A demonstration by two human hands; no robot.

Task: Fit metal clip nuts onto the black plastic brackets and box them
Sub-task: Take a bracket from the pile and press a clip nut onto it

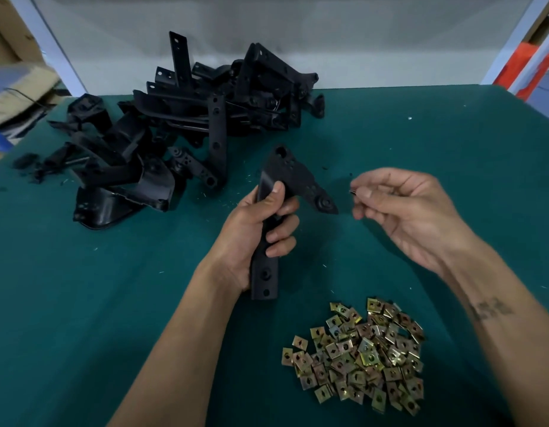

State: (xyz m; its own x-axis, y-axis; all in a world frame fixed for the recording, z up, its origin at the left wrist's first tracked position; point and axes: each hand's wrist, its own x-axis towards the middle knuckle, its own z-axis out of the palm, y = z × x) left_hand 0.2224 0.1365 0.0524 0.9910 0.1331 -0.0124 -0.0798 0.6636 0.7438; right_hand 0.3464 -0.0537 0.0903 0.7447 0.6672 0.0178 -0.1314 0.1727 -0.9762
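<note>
My left hand point(258, 229) grips a black plastic bracket point(293, 177) by its long stem, holding it upright over the green table with its flat winged head pointing up and right. My right hand point(399, 208) hovers just right of the bracket's head, thumb and fingertips pinching a small clip nut point(353, 192) that is mostly hidden. A heap of gold-coloured metal clip nuts point(359, 352) lies on the table near me, below both hands.
A big pile of black brackets point(174, 131) covers the table's far left. The green table mat point(452, 134) runs to a white wall panel at the back. Cardboard and stacked items sit off the left edge; something red stands past the far right corner.
</note>
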